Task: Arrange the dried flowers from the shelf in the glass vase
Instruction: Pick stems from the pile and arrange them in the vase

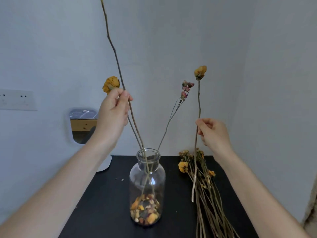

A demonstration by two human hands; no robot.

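Two forearms reach forward over a black desk (103, 208). Near its middle stands the glass vase (159, 179), upright, with a layer of loose dried petals (145, 213) at its bottom. Just to its right, a bundle of dried flowers (207, 200) lies flat on the desk, heads toward the wall. Higher up, the left hand (113, 112) pinches two stems between thumb and fingers: a long bare twig (116, 60) and a yellow flower (111, 84), both with their lower ends inside the vase. A pink-bud sprig (186, 88) leans untouched from the vase mouth toward the right. The right hand (213, 131) pinches the stem of another yellow flower (200, 72), upright and outside the vase, its lower end hanging over the bundle. Behind, the pale wall carries a socket plate (16, 99).
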